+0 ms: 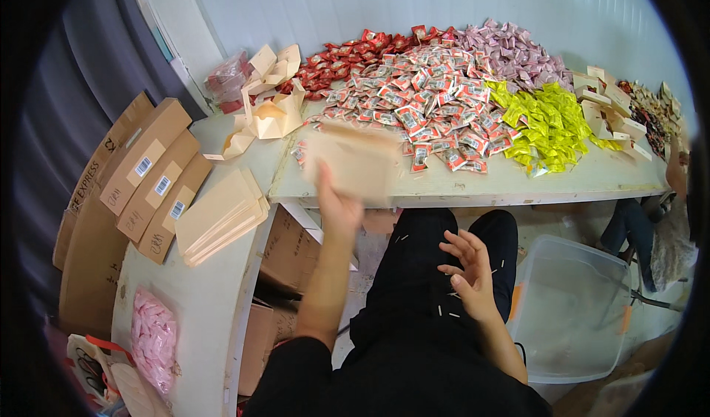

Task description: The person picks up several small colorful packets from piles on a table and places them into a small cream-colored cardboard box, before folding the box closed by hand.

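Observation:
My left hand (338,203) grips a flat cream paper box or pouch (355,164), blurred by motion, over the front edge of the table. Above my lap is my right hand (468,270), its fingers apart and nothing in it. Beyond the held piece lies a big heap of small red-and-white packets (438,100). Red packets (355,53) and pale purple packets (507,50) are piled behind it, with yellow-green packets (546,125) to its right. A stack of flat cream paper pieces (222,217) rests on the left table.
Opened cream boxes (274,112) stand at the back left, others (610,106) at the right. Long cardboard boxes (161,189) with labels lean at the left, near a bag of pink packets (154,336). A clear plastic bin (571,311) is at my right; another person's leg (638,239) shows beyond.

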{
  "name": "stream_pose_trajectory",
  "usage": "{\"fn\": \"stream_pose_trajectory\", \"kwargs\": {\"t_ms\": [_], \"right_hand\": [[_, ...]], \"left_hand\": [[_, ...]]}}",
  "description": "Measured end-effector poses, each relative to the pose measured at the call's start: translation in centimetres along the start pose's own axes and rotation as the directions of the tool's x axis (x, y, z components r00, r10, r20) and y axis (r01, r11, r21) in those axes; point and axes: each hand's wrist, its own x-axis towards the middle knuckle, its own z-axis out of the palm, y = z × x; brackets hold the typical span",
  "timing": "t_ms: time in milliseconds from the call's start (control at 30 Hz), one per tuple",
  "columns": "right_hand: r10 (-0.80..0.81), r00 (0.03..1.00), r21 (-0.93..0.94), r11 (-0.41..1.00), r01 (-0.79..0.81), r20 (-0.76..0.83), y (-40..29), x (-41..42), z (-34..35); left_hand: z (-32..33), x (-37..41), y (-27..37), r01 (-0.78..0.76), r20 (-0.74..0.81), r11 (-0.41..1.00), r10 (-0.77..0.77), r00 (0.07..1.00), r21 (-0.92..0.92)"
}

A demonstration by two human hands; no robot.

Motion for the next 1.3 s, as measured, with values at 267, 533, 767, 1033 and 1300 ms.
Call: {"fn": "stream_pose_trajectory", "kwargs": {"t_ms": [267, 533, 767, 1033, 1300], "right_hand": [[0.052, 0.996, 0.053, 0.997, -0.056, 0.074, 0.8, -0.9, -0.5], [0.118, 0.984, 0.089, 0.987, -0.131, 0.135, 1.9, -1.5, -0.7], [0.140, 0.977, 0.109, 0.981, -0.158, 0.162, 2.4, -1.5, -0.1], [0.161, 0.971, 0.071, 0.982, -0.176, 0.176, 2.2, -1.5, -0.1], [0.159, 0.962, 0.099, 0.978, -0.184, 0.223, 2.8, -1.6, 0.0]], "left_hand": [[-7.3, 15.9, 3.3, -0.102, -0.032, 0.220, 0.533, 0.846, 0.970], [-8.1, 6.6, 16.3, 0.102, -0.036, -0.704, 0.108, 0.994, 0.703], [-11.1, 3.5, 17.8, 0.245, -0.186, -0.760, 0.166, 0.969, 0.601], [-10.9, 3.7, 16.8, 0.269, -0.157, -0.782, 0.218, 0.963, 0.562], [-10.0, 4.8, 15.9, 0.305, -0.128, -0.870, 0.277, 0.952, 0.387]]}}
